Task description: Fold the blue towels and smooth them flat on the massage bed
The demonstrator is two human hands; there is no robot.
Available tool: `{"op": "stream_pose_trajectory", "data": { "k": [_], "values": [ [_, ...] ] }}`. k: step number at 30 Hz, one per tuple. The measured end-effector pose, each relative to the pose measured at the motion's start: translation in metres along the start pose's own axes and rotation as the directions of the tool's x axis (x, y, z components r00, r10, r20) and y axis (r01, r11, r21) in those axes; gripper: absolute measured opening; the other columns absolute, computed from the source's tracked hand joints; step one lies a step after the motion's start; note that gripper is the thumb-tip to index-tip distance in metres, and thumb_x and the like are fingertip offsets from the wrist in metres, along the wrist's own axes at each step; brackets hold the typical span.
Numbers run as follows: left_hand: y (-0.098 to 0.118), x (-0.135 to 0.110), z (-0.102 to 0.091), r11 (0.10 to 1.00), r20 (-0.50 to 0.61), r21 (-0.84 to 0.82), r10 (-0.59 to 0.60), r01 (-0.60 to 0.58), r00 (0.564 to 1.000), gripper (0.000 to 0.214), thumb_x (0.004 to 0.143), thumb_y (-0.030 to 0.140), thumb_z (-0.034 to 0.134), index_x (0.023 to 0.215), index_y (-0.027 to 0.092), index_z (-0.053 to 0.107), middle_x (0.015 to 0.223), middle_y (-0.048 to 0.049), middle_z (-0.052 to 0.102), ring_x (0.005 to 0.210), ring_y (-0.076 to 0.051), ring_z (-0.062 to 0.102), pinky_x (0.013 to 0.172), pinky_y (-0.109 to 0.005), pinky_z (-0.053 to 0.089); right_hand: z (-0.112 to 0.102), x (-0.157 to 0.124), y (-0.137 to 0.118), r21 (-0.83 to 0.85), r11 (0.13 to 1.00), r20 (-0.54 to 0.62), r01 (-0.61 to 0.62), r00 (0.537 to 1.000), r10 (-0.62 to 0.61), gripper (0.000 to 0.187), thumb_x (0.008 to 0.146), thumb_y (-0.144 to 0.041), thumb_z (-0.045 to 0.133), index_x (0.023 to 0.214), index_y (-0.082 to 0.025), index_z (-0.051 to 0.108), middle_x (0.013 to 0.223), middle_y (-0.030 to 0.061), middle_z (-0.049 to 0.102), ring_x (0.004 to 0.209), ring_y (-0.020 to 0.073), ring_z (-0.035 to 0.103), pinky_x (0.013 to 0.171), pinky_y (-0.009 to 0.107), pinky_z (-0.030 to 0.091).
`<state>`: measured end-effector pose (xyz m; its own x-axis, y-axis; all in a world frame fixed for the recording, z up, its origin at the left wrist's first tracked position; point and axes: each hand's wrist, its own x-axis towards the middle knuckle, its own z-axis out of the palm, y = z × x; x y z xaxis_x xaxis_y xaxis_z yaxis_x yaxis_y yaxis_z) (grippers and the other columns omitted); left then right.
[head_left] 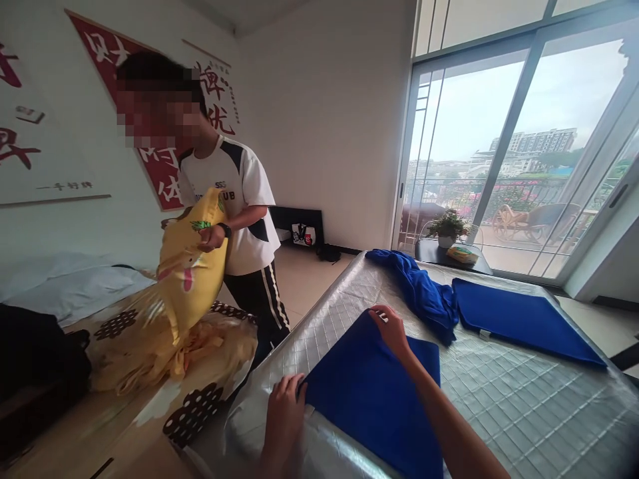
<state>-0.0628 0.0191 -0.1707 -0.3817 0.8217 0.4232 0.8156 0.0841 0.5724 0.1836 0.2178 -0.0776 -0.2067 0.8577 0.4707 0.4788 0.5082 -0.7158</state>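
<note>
Blue cloth (369,392): spread flat on the mattress (504,406) at 6 o'clock of the view, pulled between both hands, which likely keeps it smooth.
Left hand (284,409): closed on the cloth's near-left corner, at 7 o'clock, anchoring that end.
Right hand (392,329): fingers pinch the far corner, at 12 o'clock of the cloth.
Crumpled blue cloth (422,293): heaped at 1 o'clock, clear of the hands.
Flat blue cloth (519,319): at 2 o'clock, touching the heap.
Person (239,199): at 10 o'clock, gripping a yellow pillow (192,266) above a bed (150,399).
</note>
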Motion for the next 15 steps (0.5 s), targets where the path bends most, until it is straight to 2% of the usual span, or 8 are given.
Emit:
{"op": "stream_pose_trajectory", "data": {
  "k": [3,7,11,15],
  "values": [
    [0.008,0.001,-0.009,0.998,0.051,-0.065,0.006,-0.002,0.999,0.039,0.096,0.043,0.040,0.101,0.022,0.072,0.102,-0.0092,0.075,0.100,-0.029,0.068,0.093,-0.048,0.054,-0.050,-0.028,-0.016,0.071,0.992,-0.054,0.099,0.994,-0.096,0.033,0.092,-0.054,0.056,0.097,-0.026,0.071,0.096,0.0042,0.073,0.088,0.0214,0.066,0.086,0.037,0.051],
    [0.034,0.010,-0.035,0.987,-0.025,-0.154,0.040,-0.043,0.999,0.045,0.098,0.052,0.039,0.108,0.023,0.072,0.106,-0.0079,0.075,0.104,-0.028,0.069,0.095,-0.046,0.055,-0.110,-0.052,-0.037,0.060,0.974,-0.092,0.219,0.973,-0.213,0.028,0.093,-0.049,0.059,0.101,-0.026,0.073,0.093,0.0036,0.072,0.084,0.0191,0.064,0.083,0.035,0.051],
    [0.087,0.032,-0.071,0.967,-0.159,-0.186,0.147,-0.176,0.976,0.043,0.101,0.053,0.042,0.113,0.025,0.072,0.112,-0.0067,0.074,0.108,-0.026,0.067,0.099,-0.041,0.052,-0.167,-0.068,-0.056,-0.010,0.968,-0.161,0.251,0.955,-0.249,0.027,0.096,-0.044,0.057,0.111,-0.028,0.072,0.100,0.0033,0.072,0.088,0.0180,0.064,0.082,0.033,0.052],
    [0.146,0.055,-0.104,0.917,-0.334,-0.197,0.270,-0.346,0.903,0.036,0.100,0.050,0.050,0.106,0.024,0.073,0.104,-0.0047,0.075,0.100,-0.023,0.070,0.095,-0.037,0.053,-0.217,-0.091,-0.076,-0.081,0.974,-0.346,0.211,0.911,-0.226,0.025,0.094,-0.048,0.060,0.101,-0.027,0.073,0.093,0.0015,0.070,0.082,0.0166,0.063,0.080,0.033,0.052]
  ]
}}
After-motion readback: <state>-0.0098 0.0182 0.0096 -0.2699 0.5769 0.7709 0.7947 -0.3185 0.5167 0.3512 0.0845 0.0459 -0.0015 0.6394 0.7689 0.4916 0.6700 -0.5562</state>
